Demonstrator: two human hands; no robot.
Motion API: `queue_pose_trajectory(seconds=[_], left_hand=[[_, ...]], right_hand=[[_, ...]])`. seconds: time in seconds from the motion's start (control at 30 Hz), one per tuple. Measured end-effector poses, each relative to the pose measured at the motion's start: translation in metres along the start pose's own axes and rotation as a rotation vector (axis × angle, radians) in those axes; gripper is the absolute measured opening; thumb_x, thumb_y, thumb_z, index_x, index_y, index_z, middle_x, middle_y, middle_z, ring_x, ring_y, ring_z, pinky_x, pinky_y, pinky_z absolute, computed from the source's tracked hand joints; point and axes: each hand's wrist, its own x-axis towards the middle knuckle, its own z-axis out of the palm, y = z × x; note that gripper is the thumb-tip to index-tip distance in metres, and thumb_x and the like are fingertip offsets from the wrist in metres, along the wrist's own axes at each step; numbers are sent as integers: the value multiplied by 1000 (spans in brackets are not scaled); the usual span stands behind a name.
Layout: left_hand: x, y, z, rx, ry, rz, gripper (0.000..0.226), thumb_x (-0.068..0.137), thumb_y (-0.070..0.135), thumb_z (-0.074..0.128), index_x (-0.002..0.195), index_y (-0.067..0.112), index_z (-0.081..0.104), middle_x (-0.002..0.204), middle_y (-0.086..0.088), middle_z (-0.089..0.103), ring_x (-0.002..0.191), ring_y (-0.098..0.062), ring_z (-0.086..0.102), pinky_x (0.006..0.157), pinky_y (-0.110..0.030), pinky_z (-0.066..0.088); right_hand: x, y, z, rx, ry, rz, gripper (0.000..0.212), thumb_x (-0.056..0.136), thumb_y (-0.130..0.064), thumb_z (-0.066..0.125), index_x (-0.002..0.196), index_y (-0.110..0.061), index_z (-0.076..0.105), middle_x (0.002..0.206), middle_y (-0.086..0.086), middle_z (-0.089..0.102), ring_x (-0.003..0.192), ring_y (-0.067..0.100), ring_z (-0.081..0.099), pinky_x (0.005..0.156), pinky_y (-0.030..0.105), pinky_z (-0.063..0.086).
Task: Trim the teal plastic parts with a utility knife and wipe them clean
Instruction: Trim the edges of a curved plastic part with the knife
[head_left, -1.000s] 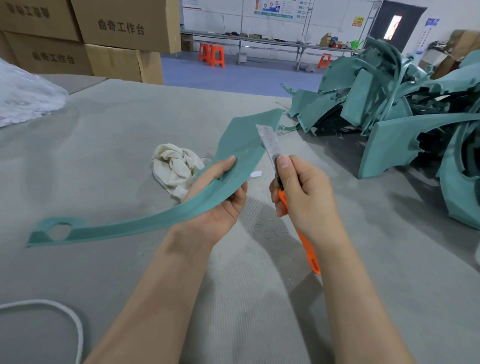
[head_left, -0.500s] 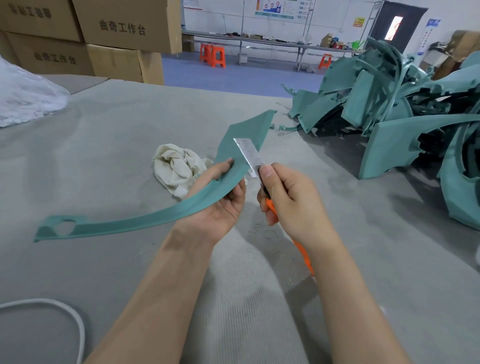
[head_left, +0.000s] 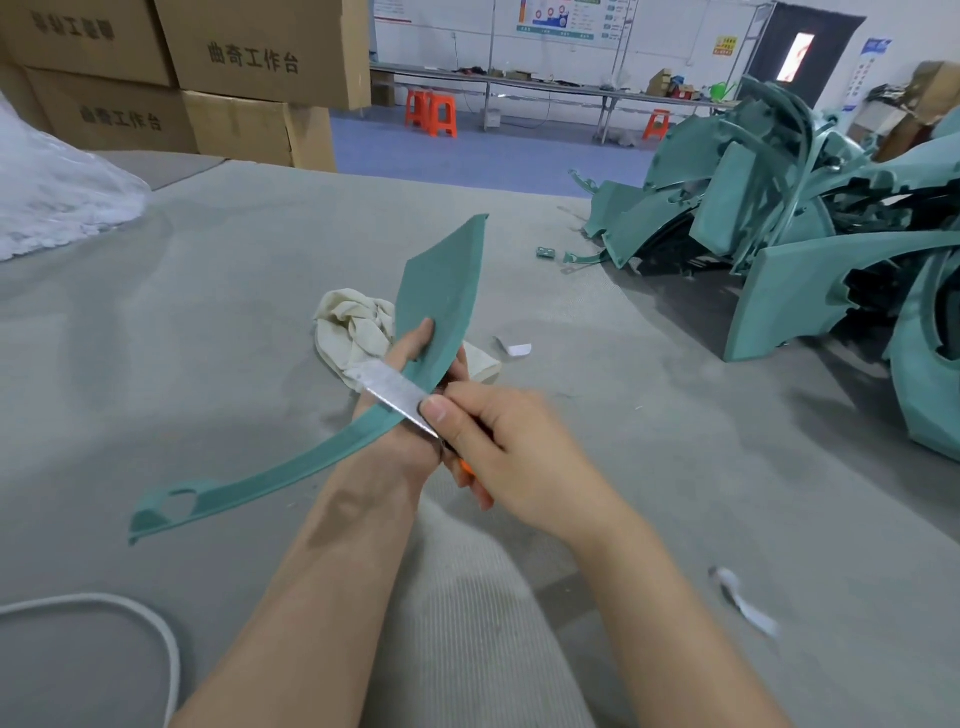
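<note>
Cardboard boxes (head_left: 260, 52) stacked far left, closed; contents not visible. Teal strip (head_left: 441, 291) held above the grey table (head_left: 208, 338): left hand (head_left: 408, 345) has its thumb on the strip's face and its fingers curled behind. Right hand (head_left: 498, 441) has its fingers wrapped round the knife (head_left: 389, 389), thumb pressed on the blade, which lies across the strip. Cream rag (head_left: 348, 322) on the table just behind the strip, partly hidden by it. Pile of teal parts (head_left: 779, 208) far right. White cord (head_left: 156, 623) near left. Paper scrap (head_left: 514, 349) beside the rag.
</note>
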Motion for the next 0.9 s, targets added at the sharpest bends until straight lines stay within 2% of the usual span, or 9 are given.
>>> queue_pose_trajectory(seconds=[0.1, 0.23, 0.33, 0.43, 0.57, 0.7, 0.73, 0.8, 0.9], left_hand=[[3, 9, 2, -86, 11, -34, 18, 95, 21, 55, 83, 8, 57, 70, 0, 55, 49, -6, 59, 42, -14, 46], [-1, 11, 2, -150, 6, -13, 21, 94, 19, 58, 76, 7, 61, 64, 0, 61, 51, -7, 62, 45, -15, 49], [-3, 13, 0, -213, 3, 28, 19, 93, 15, 60, 75, 9, 63, 70, 1, 64, 57, -7, 63, 49, -15, 51], [-3, 16, 0, -251, 4, 89, 13, 92, 14, 61, 80, 11, 64, 76, 0, 66, 61, -8, 63, 50, -16, 51], [0, 22, -4, -303, -8, 127, 7, 93, 14, 60, 88, 9, 61, 83, -2, 63, 66, -10, 61, 50, -16, 51], [4, 23, -9, -257, -11, 182, 12, 95, 20, 57, 93, 10, 62, 86, -1, 66, 66, -9, 65, 53, -18, 53], [4, 23, -9, -239, 0, 181, 14, 96, 22, 56, 92, 10, 63, 83, -1, 67, 64, -8, 66, 52, -18, 53], [5, 23, -8, -192, 24, 168, 22, 96, 26, 55, 84, 11, 65, 72, 1, 68, 57, -7, 65, 51, -17, 53], [4, 21, -6, -145, 43, 213, 23, 96, 24, 55, 81, 14, 68, 71, 3, 70, 61, -6, 65, 59, -16, 54]], right_hand=[[-1, -1, -1, 54, -34, 42, 42, 102, -34, 46, 59, -31, 46, 52, -11, 53, 39, 7, 48, 46, 18, 41], [-3, -6, 6, 76, -132, 34, 38, 102, -32, 45, 66, -20, 49, 52, -9, 53, 39, 9, 50, 44, 15, 41], [-4, -11, 13, 43, -205, -27, 38, 103, -29, 43, 69, -14, 48, 55, -7, 53, 39, 10, 51, 45, 12, 40], [-7, -17, 16, 65, -268, -37, 36, 103, -27, 44, 71, -13, 49, 59, -1, 53, 39, 12, 50, 43, 16, 40], [-11, -24, 20, 26, -349, -40, 38, 103, -29, 45, 72, -8, 52, 57, -4, 53, 40, 14, 50, 47, 25, 44], [-15, -31, 12, 201, -524, 29, 37, 104, -25, 44, 69, -15, 50, 57, -4, 52, 41, 7, 48, 44, 17, 42], [-16, -33, 7, 289, -507, 63, 36, 104, -24, 43, 70, -16, 51, 56, -5, 51, 41, 4, 47, 43, 16, 42], [-14, -29, -6, 393, -355, 115, 37, 104, -24, 42, 71, -11, 52, 54, -3, 51, 41, 3, 47, 40, 16, 41], [-6, -12, -23, 255, -12, 231, 39, 104, -29, 41, 68, -13, 49, 54, 0, 53, 39, 10, 47, 42, 21, 42]])
